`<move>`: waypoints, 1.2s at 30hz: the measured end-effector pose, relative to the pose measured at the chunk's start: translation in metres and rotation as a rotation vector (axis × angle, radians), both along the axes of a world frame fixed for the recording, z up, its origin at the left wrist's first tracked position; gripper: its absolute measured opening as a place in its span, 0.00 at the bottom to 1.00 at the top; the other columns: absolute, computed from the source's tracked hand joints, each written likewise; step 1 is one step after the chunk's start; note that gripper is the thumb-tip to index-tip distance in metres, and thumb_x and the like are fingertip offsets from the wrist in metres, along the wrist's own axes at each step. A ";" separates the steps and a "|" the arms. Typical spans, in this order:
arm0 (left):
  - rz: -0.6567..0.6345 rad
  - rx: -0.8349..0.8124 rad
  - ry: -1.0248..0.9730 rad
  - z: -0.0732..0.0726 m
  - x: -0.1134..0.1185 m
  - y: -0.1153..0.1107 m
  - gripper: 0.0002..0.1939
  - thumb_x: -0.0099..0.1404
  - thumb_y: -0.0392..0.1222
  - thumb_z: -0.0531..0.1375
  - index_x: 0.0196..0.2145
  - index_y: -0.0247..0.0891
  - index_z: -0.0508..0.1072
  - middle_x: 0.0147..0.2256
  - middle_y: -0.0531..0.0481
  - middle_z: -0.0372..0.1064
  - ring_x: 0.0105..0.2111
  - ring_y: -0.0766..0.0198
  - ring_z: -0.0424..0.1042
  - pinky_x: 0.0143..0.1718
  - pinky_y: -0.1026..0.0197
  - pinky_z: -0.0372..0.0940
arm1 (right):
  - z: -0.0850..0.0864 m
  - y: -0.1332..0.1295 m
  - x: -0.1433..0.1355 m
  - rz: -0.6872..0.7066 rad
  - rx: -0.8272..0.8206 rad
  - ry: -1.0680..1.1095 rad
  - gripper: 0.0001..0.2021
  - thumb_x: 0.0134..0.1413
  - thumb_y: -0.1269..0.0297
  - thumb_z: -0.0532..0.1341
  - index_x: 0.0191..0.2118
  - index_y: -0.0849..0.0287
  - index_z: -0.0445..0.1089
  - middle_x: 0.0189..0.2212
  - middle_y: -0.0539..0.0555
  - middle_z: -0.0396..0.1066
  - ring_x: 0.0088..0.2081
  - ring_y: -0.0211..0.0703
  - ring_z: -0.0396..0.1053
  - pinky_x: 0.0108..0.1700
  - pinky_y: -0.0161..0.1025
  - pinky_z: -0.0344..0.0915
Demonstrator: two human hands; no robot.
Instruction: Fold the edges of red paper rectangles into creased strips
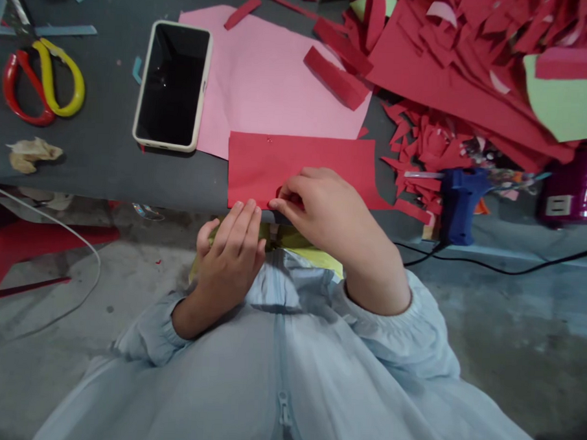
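dark grey table [101,163] heaped with red paper scraps [435,145] at right, both hands at its near edge.
red paper sheet [301,152] lies at the near edge, partly over pink paper [280,77]; left hand [231,256] is unclenched, straight fingertips touching its near-left edge; right hand [326,205] is curled there, whether pinching i cannot tell; smartphone [173,85] and scissors [47,79] left, blue glue gun [458,201] right.

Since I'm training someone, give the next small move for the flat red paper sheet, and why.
Perhaps press along the near edge of the flat red paper sheet with the right hand: its thumb sits there, beside fingertips of the left hand.
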State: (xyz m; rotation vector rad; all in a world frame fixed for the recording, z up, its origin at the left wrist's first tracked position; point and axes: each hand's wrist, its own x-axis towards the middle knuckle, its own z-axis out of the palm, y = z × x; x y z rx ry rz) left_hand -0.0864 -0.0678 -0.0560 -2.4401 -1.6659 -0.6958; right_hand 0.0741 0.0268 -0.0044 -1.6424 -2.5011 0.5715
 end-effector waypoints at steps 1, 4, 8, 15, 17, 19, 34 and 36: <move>0.000 -0.002 -0.001 0.000 0.000 0.000 0.25 0.69 0.39 0.58 0.62 0.33 0.61 0.56 0.39 0.72 0.57 0.54 0.71 0.57 0.49 0.56 | 0.000 0.000 0.000 0.003 -0.002 0.000 0.09 0.61 0.63 0.60 0.33 0.61 0.75 0.32 0.58 0.72 0.36 0.47 0.66 0.37 0.41 0.57; 0.011 -0.027 -0.018 0.001 0.000 -0.001 0.24 0.71 0.39 0.56 0.63 0.38 0.61 0.58 0.42 0.71 0.58 0.55 0.70 0.57 0.48 0.57 | 0.000 0.001 0.000 0.009 -0.002 0.005 0.09 0.61 0.63 0.61 0.33 0.61 0.74 0.32 0.57 0.72 0.36 0.46 0.66 0.37 0.41 0.57; -0.007 -0.021 -0.030 0.001 0.000 -0.001 0.26 0.69 0.38 0.57 0.63 0.34 0.60 0.57 0.39 0.71 0.58 0.55 0.70 0.59 0.48 0.55 | 0.000 0.000 0.002 0.021 0.015 0.011 0.09 0.61 0.63 0.61 0.32 0.61 0.74 0.31 0.57 0.72 0.35 0.46 0.65 0.37 0.41 0.56; -0.019 -0.040 -0.043 -0.002 0.001 -0.004 0.27 0.70 0.37 0.56 0.65 0.34 0.58 0.58 0.37 0.69 0.60 0.55 0.68 0.64 0.49 0.49 | 0.000 0.001 0.003 0.011 0.011 -0.012 0.09 0.60 0.64 0.61 0.31 0.60 0.74 0.30 0.56 0.72 0.34 0.46 0.66 0.35 0.40 0.55; -0.024 -0.040 -0.047 -0.002 0.002 -0.004 0.28 0.69 0.37 0.57 0.65 0.32 0.58 0.58 0.36 0.69 0.61 0.54 0.67 0.64 0.49 0.48 | 0.002 0.001 0.003 0.015 -0.001 -0.022 0.09 0.61 0.64 0.61 0.32 0.61 0.75 0.30 0.56 0.72 0.34 0.46 0.66 0.35 0.40 0.55; -0.026 -0.035 -0.055 -0.002 0.002 -0.003 0.28 0.69 0.37 0.57 0.65 0.32 0.58 0.58 0.36 0.70 0.61 0.54 0.67 0.65 0.49 0.48 | 0.003 0.000 0.002 0.023 0.000 -0.036 0.09 0.61 0.63 0.61 0.33 0.62 0.75 0.31 0.57 0.72 0.35 0.46 0.67 0.36 0.40 0.56; -0.029 -0.014 -0.082 -0.001 0.003 -0.002 0.26 0.68 0.35 0.57 0.63 0.31 0.61 0.58 0.34 0.70 0.62 0.54 0.66 0.64 0.50 0.50 | 0.006 0.012 -0.005 0.170 -0.004 -0.075 0.11 0.66 0.66 0.54 0.38 0.61 0.73 0.35 0.58 0.76 0.36 0.47 0.70 0.36 0.40 0.54; -0.021 -0.024 -0.082 0.000 0.005 0.001 0.26 0.68 0.36 0.57 0.63 0.31 0.60 0.58 0.34 0.69 0.62 0.53 0.66 0.64 0.49 0.49 | 0.008 0.017 -0.006 0.187 -0.018 -0.109 0.12 0.66 0.66 0.52 0.39 0.61 0.73 0.35 0.59 0.76 0.35 0.47 0.70 0.34 0.40 0.53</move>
